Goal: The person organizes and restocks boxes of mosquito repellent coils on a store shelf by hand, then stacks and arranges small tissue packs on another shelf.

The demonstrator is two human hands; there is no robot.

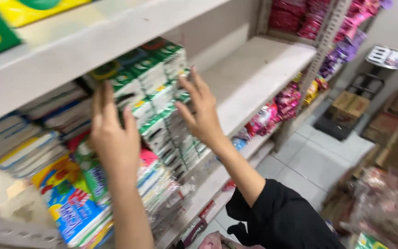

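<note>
My left hand (pixel 111 133) is raised flat against a leaning stack of small green-and-white boxes (pixel 150 99) on a white shop shelf (pixel 217 180), its fingers stretched upward. My right hand (pixel 201 108) presses the right side of the same stack, fingers spread, holding nothing. A black sleeve covers my right arm from the elbow down. Below my left hand lie colourful flat packs (pixel 67 198) in blue, yellow and red.
A bare stretch of upper shelf (pixel 259 64) runs to the right. Pink and purple sachets (pixel 282 103) hang further along. Cardboard boxes (pixel 351 106) and a weighing scale (pixel 385 57) stand on the tiled floor at right. Bagged goods (pixel 383 212) sit at lower right.
</note>
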